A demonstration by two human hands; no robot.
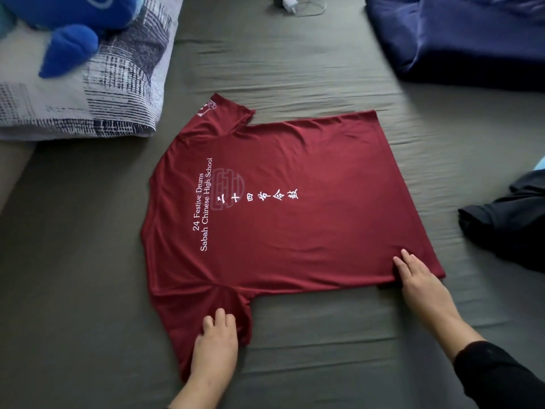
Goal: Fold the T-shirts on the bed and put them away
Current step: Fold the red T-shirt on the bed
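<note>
Head view: my left hand rests flat on the maroon T-shirt sleeve, right hand flat by its hem, gripping nothing. I judge it's smoothing; first fold next

- Right arm — a black long sleeve, plain and unmarked, covers it down toward the wrist.
- Left arm — bare, no sleeve showing.

Far beyond the left hand's grip, a blue plush toy is cut off by the frame edge; beyond the right, navy bedding and a dark garment are cropped, details blurred.
</note>
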